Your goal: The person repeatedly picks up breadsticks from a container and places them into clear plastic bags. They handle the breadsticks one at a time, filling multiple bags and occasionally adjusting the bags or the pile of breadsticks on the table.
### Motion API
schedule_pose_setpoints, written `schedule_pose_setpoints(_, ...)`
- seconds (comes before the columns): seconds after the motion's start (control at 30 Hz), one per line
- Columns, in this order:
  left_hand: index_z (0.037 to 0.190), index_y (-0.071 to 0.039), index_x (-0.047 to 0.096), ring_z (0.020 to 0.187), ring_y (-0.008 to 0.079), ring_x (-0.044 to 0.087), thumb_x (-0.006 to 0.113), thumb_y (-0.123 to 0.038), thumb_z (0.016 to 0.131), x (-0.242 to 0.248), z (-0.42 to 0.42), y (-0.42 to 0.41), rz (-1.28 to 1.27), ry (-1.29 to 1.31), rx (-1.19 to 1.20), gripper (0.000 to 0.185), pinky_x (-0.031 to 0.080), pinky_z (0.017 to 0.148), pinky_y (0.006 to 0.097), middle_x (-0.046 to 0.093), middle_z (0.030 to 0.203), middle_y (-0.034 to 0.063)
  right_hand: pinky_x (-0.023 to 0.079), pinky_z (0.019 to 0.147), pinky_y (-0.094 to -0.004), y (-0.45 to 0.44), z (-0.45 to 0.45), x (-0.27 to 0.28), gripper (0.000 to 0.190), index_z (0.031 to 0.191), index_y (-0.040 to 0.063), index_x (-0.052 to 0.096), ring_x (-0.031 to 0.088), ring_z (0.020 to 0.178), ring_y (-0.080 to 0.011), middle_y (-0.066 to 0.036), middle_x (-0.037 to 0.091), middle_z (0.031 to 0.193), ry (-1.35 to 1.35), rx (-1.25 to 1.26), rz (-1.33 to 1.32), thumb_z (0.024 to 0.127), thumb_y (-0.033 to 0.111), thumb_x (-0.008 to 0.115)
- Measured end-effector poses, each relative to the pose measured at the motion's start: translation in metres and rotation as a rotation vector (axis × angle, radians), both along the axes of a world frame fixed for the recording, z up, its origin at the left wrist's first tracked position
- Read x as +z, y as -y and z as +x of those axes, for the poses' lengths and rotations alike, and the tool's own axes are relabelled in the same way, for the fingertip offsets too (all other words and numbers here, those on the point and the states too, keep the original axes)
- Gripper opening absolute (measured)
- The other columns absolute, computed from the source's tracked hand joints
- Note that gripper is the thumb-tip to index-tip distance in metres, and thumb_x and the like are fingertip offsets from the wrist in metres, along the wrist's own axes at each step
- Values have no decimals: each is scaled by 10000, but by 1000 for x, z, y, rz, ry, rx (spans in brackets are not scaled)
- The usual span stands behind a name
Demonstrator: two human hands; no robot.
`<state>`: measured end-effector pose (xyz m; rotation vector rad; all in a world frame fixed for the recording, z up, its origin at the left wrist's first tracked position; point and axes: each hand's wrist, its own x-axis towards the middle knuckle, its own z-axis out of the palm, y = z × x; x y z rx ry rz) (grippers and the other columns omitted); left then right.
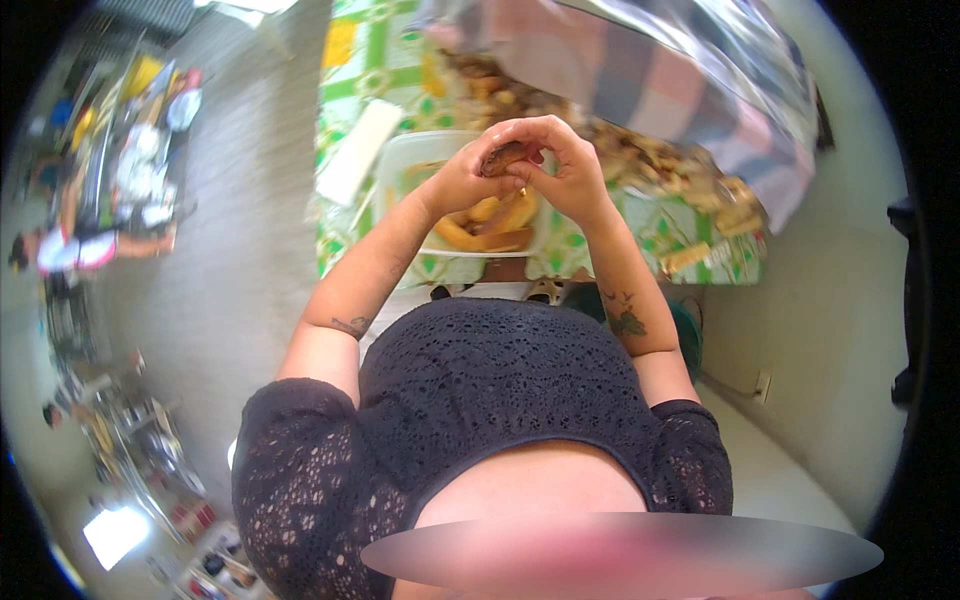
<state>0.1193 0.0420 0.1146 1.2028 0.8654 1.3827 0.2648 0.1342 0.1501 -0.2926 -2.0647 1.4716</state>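
My left hand (461, 172) and my right hand (574, 169) meet above a translucent plastic tub (384, 176). Between the fingers of both is a small brown piece of food (502, 159), mostly covered by the fingers, so its exact kind is unclear. Inside the tub lie curved yellow-orange pieces (487, 238) that look like peeled ripe plantain or banana. The tub stands near the front edge of a table with a green and white patterned tablecloth (559, 259).
Beyond my hands spreads a heap of brown and yellow pieces (645, 161), partly under a checked cloth (637, 67). A white rectangular item (360, 154) lies left of the tub. One yellowish piece (686, 259) rests near the front right edge. A person (67, 250) is far left, near cluttered tables.
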Motion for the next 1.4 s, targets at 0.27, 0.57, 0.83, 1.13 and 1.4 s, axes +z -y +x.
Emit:
schedule_pose_setpoints(0.27, 1091, -80, 569, 883, 136, 545, 693, -521, 695, 16, -163, 172, -252, -470, 568, 606, 439, 798, 270, 570, 935, 37, 473, 693, -342, 112, -238, -127, 241, 985, 69, 561, 583, 761, -222, -98, 601, 883, 52, 92, -10, 760, -10, 526)
schedule_pose_setpoints(0.57, 1176, -74, 566, 921, 202, 542, 493, -771, 653, -5, -234, 199, -151, -462, 429, 874, 429, 828, 326, 579, 1007, 111, 445, 862, -371, 236, -315, -320, 332, 1136, 105, 565, 563, 1035, -275, -137, 568, 1153, 935, 386, 363, 860, 241, 440)
schedule_pose_setpoints(0.83, 1173, -70, 575, 917, 195, 535, 560, -696, 668, -35, -249, 179, -179, -366, 207, 804, 416, 833, 308, 578, 965, 90, 440, 865, -370, 237, -290, -316, 334, 1131, 72, 535, 559, 1019, -271, -145, 556, 1129, 1019, 176, 204, 869, 251, 433)
schedule_pose_setpoints(1.13, 1132, -50, 576, 927, 220, 553, 593, -675, 641, -46, -243, 163, -143, -437, 153, 795, 425, 846, 312, 585, 1005, 99, 445, 826, -351, 226, -301, -289, 253, 1053, 54, 543, 568, 958, -240, -122, 571, 1037, 892, 76, 166, 858, 206, 487)
schedule_pose_setpoints(1.4, 1131, 9, 544, 885, 163, 548, 631, -642, 670, 4, -203, 104, 61, -203, 46, 802, 433, 804, 293, 580, 956, 77, 449, 791, -334, 136, -248, -139, 186, 983, 38, 550, 576, 904, -214, -102, 584, 954, 119, -277, 164, 848, 165, 535)
